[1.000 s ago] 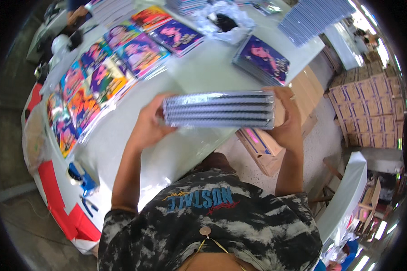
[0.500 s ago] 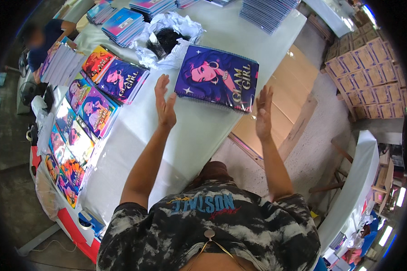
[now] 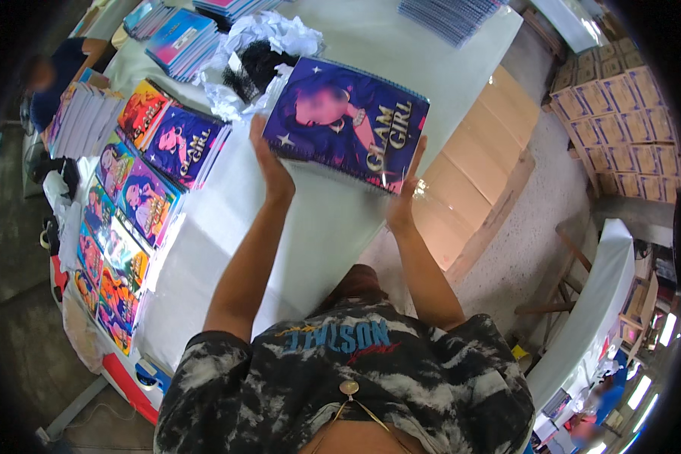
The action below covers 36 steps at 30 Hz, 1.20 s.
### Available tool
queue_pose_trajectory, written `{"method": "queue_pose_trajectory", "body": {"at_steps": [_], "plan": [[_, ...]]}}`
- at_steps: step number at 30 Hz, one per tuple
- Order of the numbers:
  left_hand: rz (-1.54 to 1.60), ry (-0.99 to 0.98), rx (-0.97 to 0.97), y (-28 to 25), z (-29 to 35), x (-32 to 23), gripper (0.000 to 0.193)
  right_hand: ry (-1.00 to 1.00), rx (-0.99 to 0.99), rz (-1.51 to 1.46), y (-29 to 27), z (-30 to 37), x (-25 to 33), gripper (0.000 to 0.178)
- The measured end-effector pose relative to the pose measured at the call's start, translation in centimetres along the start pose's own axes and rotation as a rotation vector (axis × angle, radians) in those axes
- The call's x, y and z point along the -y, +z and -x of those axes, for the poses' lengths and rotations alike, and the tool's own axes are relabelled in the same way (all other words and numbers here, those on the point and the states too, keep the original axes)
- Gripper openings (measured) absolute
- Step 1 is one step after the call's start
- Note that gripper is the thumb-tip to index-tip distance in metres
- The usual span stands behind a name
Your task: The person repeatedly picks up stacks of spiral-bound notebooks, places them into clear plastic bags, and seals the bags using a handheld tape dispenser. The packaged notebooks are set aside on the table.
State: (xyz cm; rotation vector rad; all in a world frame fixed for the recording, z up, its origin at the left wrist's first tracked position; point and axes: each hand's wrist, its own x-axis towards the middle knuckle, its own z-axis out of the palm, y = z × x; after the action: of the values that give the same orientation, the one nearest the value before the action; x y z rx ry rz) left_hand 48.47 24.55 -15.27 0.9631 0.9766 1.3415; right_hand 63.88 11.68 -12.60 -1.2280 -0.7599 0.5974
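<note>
A spiral-bound notebook with a dark purple illustrated cover, seemingly the top of a stack, lies between my hands over the white-covered table. Its wire binding runs along the edge nearer me. My left hand is against its left end, with the fingers partly hidden along the side. Against the right end presses my right hand, fingers reaching up along the edge. Together the two hands clasp it from both sides. Whether it is raised off the table cannot be made out.
Rows of colourful notebooks line the table's left side. Behind are crumpled white paper with a black bundle, blue notebook stacks and a wire-bound pile. Flat cardboard and stacked cartons are right. Another person stands far left.
Both hands were apart from the notebook, fingers spread at either side. Now they have closed in on its ends, the right hand moving left. The view has shifted slightly.
</note>
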Motion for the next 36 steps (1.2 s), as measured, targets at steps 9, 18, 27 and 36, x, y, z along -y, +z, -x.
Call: {"method": "queue_pose_trajectory", "body": {"at_steps": [9, 18, 27, 36], "plan": [[0.555, -0.276, -0.01, 6.7, 5.8, 1.0, 0.071, 0.099, -0.159, 0.578, -8.0, -1.2, -9.4, 0.071], [0.601, -0.323, -0.115, 21.7, -2.8, 5.3, 0.113, 0.139, -0.143, 0.575, -7.8, -1.1, -8.8, 0.074], [-0.037, -0.529, -0.351, 33.4, -11.4, 8.7, 0.125, 0.05, -0.125, 0.606, -8.7, -0.9, -10.1, 0.072], [0.175, 0.376, 0.218, 18.7, -6.7, -12.5, 0.044, 0.008, -0.215, 0.748, -8.6, -1.6, -9.4, 0.069]]}}
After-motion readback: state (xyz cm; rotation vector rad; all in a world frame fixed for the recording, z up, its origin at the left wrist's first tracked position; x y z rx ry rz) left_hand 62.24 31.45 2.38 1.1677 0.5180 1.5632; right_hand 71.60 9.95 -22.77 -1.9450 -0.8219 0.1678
